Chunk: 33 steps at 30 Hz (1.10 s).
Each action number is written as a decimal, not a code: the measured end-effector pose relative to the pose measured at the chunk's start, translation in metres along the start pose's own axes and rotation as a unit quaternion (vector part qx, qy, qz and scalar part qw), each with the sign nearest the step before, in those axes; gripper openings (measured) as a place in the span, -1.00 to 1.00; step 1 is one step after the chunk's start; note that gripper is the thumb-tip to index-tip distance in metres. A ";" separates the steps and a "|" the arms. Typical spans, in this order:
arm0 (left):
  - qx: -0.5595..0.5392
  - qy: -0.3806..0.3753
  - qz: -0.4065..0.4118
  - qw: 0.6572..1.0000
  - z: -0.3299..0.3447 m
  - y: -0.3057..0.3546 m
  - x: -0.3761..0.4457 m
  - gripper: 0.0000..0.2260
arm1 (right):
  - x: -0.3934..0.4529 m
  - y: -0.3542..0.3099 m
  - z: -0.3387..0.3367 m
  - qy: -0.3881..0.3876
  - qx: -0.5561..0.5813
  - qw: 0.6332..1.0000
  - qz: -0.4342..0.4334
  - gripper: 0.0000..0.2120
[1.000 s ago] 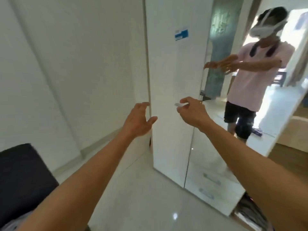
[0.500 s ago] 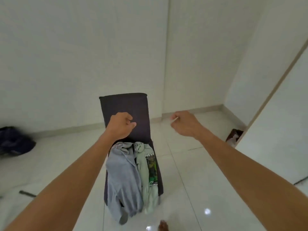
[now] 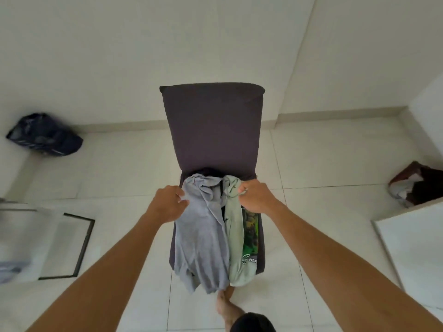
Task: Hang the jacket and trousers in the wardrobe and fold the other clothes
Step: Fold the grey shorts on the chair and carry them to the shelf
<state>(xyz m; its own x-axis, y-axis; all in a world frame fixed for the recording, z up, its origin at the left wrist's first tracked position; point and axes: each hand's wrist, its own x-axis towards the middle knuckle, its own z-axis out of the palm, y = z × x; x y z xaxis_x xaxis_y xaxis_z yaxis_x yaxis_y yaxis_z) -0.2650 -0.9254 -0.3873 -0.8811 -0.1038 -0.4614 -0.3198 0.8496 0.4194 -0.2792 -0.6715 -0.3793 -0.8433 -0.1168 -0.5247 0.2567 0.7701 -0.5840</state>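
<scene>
A dark grey chair (image 3: 212, 125) stands in front of me with clothes draped over its seat. A grey garment (image 3: 200, 238) hangs on the left side and a pale green T-shirt (image 3: 236, 236) with a green print lies on the right. A dark item peeks out between them at the back of the seat. My left hand (image 3: 167, 203) rests at the upper left edge of the grey garment, fingers touching the cloth. My right hand (image 3: 255, 196) is closed on the top of the green T-shirt.
A dark blue bundle (image 3: 44, 135) lies on the floor by the left wall. A brown basket of clothes (image 3: 417, 185) sits at the right, beside a white wardrobe panel (image 3: 412, 257). A black-framed pane (image 3: 69, 248) is at the left. My bare foot (image 3: 227, 305) stands below the chair.
The view turned from the mirrored wardrobe to the chair. Both hands dropped from in front of the backrest onto the clothes, and the right hand closed on the green T-shirt.
</scene>
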 end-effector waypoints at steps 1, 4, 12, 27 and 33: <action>-0.001 -0.009 -0.008 1.000 0.005 -0.002 0.013 -0.70 | 0.016 0.000 0.003 -0.014 -0.013 1.000 0.004 -0.72; -0.006 -0.033 -0.034 0.999 0.027 -0.010 0.070 -0.69 | 0.084 0.011 0.025 -0.039 -0.018 0.999 0.021 -0.71; 0.022 -0.037 -0.058 0.997 0.085 -0.026 0.197 -0.58 | 0.224 0.030 0.092 -0.068 0.014 0.997 0.029 -0.67; 0.060 0.033 -0.092 0.993 0.151 -0.061 0.301 -0.82 | 0.309 0.058 0.164 0.043 -0.010 0.998 0.047 -0.80; 0.061 0.102 -0.141 0.983 0.140 -0.057 0.271 -0.84 | 0.277 0.052 0.158 0.090 -0.002 0.996 0.016 -0.78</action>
<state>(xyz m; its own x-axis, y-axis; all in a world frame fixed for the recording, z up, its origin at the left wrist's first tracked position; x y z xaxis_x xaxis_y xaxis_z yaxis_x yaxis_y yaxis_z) -0.4366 -0.9301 -0.6457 -0.8187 -0.4360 -0.3737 -0.5289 0.8260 0.1951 -0.4253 -0.7631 -0.6525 -0.9060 0.0214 -0.4228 0.2823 0.7747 -0.5658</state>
